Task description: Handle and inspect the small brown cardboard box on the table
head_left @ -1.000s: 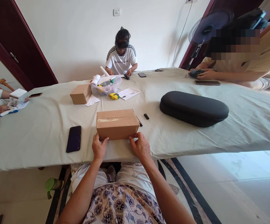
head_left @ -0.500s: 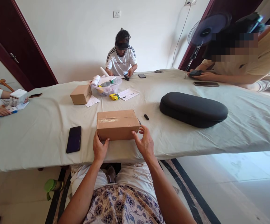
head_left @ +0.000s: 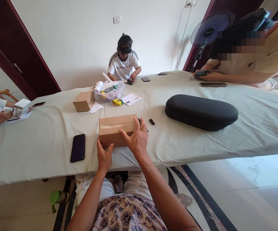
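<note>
A taped brown cardboard box (head_left: 115, 138) sits in front of me near the table's edge. My left hand (head_left: 104, 156) grips its near left corner, thumb on the front face and fingers along the side. Over the box's right end lies my right hand (head_left: 137, 136), fingers apart, thumb by the front top edge. A thin dark item, partly hidden, shows beside the right fingers; its kind is unclear. Just right of it rests a small black piece (head_left: 151, 122). To the left of the box lies a dark phone (head_left: 77, 148).
A long black case (head_left: 201, 112) lies to the right. Farther back are another cardboard box (head_left: 83, 102), a plastic basket (head_left: 111, 95) with assorted items, a yellow tape measure (head_left: 117, 102) and a paper sheet (head_left: 134, 98). Several people sit around the cloth-covered table (head_left: 45, 138).
My right hand has moved left and up from the box's right side onto its top right end. My left hand keeps its grip at the left corner.
</note>
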Action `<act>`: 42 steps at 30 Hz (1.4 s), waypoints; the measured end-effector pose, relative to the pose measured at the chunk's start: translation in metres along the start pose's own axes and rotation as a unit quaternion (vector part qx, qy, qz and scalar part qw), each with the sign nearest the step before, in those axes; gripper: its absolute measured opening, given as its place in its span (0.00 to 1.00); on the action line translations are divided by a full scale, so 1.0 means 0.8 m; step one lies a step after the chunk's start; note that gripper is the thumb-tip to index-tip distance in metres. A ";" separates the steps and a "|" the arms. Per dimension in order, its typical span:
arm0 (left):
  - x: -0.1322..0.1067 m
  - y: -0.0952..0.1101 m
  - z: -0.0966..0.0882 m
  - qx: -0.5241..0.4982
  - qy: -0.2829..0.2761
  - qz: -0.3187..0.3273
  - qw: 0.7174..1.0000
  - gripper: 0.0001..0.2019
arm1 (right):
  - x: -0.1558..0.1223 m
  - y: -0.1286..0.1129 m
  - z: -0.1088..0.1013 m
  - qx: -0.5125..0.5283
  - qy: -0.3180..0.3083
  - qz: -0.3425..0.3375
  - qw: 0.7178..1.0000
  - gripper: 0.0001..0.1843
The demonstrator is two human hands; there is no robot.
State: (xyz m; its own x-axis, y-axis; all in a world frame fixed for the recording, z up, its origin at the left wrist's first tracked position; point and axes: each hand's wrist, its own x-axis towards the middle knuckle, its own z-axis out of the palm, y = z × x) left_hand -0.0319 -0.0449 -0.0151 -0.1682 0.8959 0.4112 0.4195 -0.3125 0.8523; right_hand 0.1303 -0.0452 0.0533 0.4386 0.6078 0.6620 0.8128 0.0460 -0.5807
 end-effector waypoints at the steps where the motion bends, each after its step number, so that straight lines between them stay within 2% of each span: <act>1: 0.003 0.004 -0.001 -0.003 0.004 -0.001 1.000 0.37 | -0.001 0.001 0.002 0.004 -0.002 0.004 1.000 0.43; 4: 0.015 0.024 -0.003 0.002 0.033 0.006 0.999 0.40 | -0.001 0.005 0.004 0.011 -0.007 0.012 1.000 0.44; 7: 0.032 0.055 -0.001 0.036 0.063 0.048 0.996 0.44 | 0.000 0.005 0.002 0.014 -0.016 0.014 1.000 0.43; 9: 0.041 0.073 0.004 0.064 0.066 0.074 0.993 0.45 | 0.000 0.004 0.001 0.012 -0.018 0.016 1.000 0.43; 12: 0.048 0.087 0.015 0.106 0.076 0.076 0.989 0.46 | 0.000 0.004 0.001 0.013 -0.020 0.017 1.000 0.42; 16: 0.048 0.084 0.025 0.125 0.096 0.061 0.986 0.41 | 0.000 0.005 0.002 0.020 -0.021 0.014 0.999 0.42; 19: 0.047 0.081 0.025 0.111 0.090 0.056 0.988 0.37 | 0.000 0.008 0.002 0.021 -0.024 0.011 0.999 0.41; 25: 0.051 0.080 0.020 0.094 0.079 0.066 0.990 0.29 | 0.000 0.018 0.002 0.025 -0.031 -0.013 0.999 0.32; 30: 0.051 0.075 0.019 0.098 0.073 0.069 0.990 0.26 | 0.000 0.036 0.000 0.090 -0.031 -0.042 0.995 0.29; 33: 0.051 0.073 0.019 0.104 0.074 0.070 0.989 0.26 | -0.005 0.054 -0.001 0.147 -0.032 -0.004 0.989 0.30; 35: 0.050 0.073 0.019 0.108 0.073 0.070 0.989 0.26 | -0.012 0.067 -0.003 0.180 -0.048 0.048 0.981 0.30; 38: 0.049 0.074 0.018 0.112 0.071 0.070 0.989 0.26 | -0.023 0.086 -0.006 0.202 -0.106 0.100 0.968 0.32; 42: 0.049 0.074 0.018 0.108 0.067 0.068 0.990 0.26 | -0.037 0.106 -0.010 0.157 -0.178 0.096 0.967 0.31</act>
State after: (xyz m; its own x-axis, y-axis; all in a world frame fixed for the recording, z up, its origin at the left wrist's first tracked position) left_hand -0.0008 -0.0234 0.0465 -0.2078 0.7954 0.5693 0.6249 -0.3398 0.7029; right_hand 0.1894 -0.0655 -0.0122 0.3647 0.8604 0.3560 0.5484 0.1105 -0.8289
